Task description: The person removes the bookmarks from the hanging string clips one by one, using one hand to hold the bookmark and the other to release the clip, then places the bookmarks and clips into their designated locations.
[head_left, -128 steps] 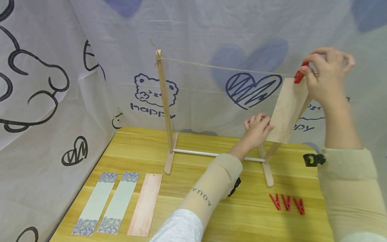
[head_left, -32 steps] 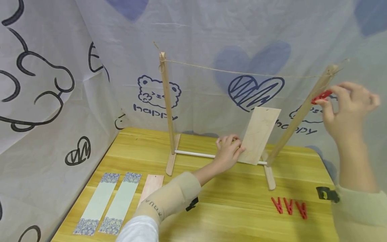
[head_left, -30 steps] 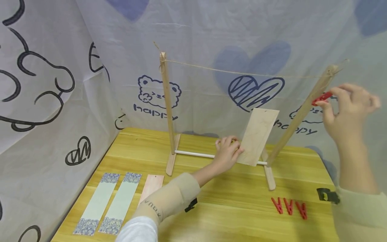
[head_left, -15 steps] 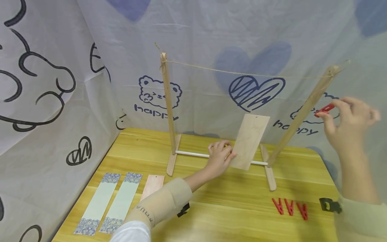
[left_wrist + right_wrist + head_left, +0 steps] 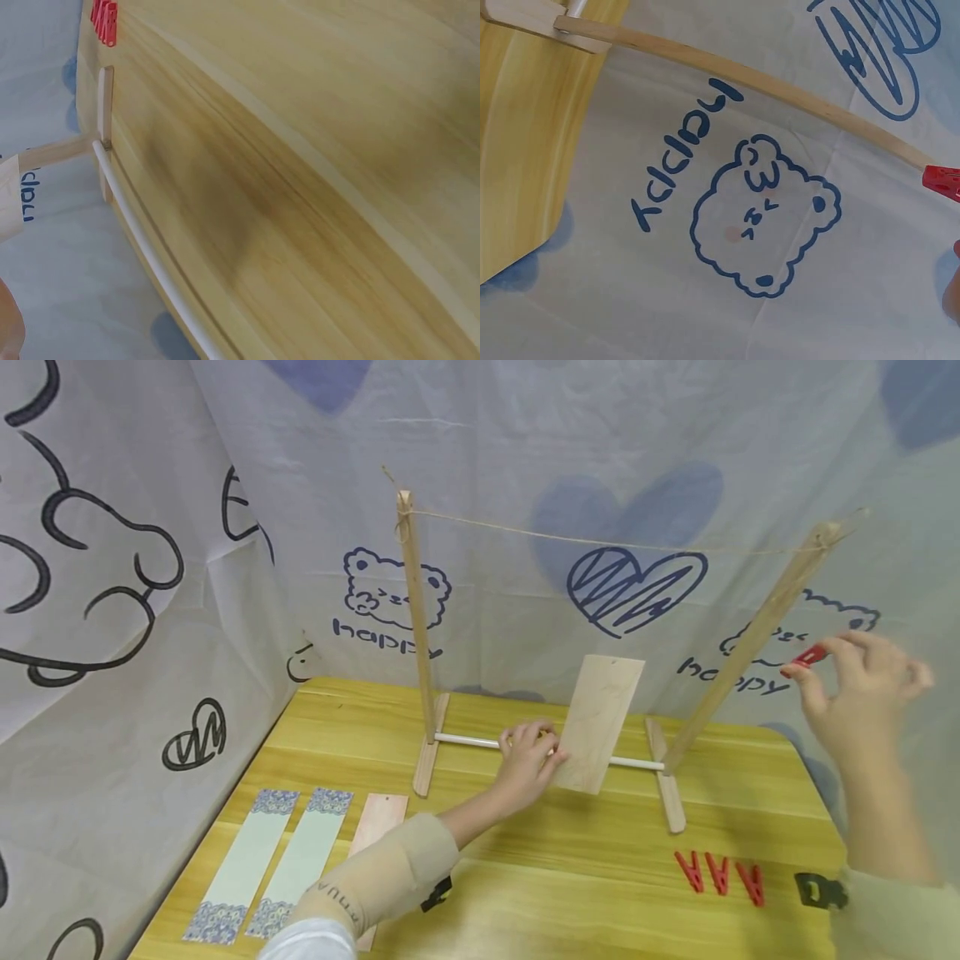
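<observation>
My left hand (image 5: 525,764) pinches the lower left edge of a thin, pale wooden strip (image 5: 600,722) with a small hole near its top. This strip is tilted in front of the rack's white crossbar (image 5: 637,764); only its corner (image 5: 9,199) shows in the left wrist view. Off to the right, my right hand (image 5: 862,710) pinches a red clothespin (image 5: 808,657) between thumb and index finger, apart from the strip. The same clothespin (image 5: 105,22) is not in the left wrist view, where several others show; its tip (image 5: 941,181) enters the right wrist view.
A wooden rack with a left post (image 5: 416,618) and right post (image 5: 757,639) carries a string (image 5: 540,536) between their tops. Red clothespins (image 5: 720,874) lie at the table's right. Two pale strips with blue patterned ends (image 5: 303,852) and a pinkish strip (image 5: 378,822) lie left.
The clothespin in my right hand has come off the strip's top and moved down and right. My left hand has carried the strip down and left, away from the right post.
</observation>
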The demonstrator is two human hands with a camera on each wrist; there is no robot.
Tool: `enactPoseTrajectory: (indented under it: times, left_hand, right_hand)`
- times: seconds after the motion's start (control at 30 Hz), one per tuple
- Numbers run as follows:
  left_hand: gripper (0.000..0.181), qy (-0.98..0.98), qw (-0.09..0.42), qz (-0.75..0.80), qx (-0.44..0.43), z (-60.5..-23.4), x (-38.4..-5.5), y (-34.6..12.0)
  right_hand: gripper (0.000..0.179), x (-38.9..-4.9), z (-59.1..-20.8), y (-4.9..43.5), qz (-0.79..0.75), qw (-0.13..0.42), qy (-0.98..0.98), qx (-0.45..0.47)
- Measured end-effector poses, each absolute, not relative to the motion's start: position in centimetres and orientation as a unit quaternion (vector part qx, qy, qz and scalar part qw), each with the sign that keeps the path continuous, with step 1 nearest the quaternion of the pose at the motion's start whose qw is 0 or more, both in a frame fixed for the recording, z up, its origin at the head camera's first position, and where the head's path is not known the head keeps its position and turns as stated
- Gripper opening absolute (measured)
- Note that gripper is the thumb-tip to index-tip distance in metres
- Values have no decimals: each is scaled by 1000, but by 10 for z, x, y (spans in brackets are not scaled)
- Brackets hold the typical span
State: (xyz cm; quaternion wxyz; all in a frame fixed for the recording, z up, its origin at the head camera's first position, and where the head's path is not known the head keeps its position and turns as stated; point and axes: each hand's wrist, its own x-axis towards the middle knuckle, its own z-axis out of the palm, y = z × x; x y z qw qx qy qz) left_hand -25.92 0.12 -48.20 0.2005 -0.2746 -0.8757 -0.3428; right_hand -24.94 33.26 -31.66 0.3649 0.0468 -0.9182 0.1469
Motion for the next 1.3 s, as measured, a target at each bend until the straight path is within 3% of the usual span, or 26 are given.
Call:
enactPoseTrajectory:
  times: [0.23, 0.57, 0.8, 1.07, 1.3]
  left_hand:
    - [19, -877, 197, -339, -277, -488, -253, -7]
    - [24, -869, 196, -362, -276, -498, -246, -19]
    - [13, -874, 180, -366, -266, -502, -241, -26]
    - [15, -875, 186, -360, -266, -509, -236, -36]
    - [14, -879, 160, -367, -257, -514, -230, -47]
  right_hand:
    - [73, -247, -328, 336, 149, 365, -918, 45]
    - [47, -243, -342, 344, 131, 317, -939, 17]
    - [52, -240, -352, 351, 111, 287, -952, 7]
    - [46, -235, -365, 357, 106, 283, -953, 4]
    - [50, -232, -378, 364, 96, 261, -960, -9]
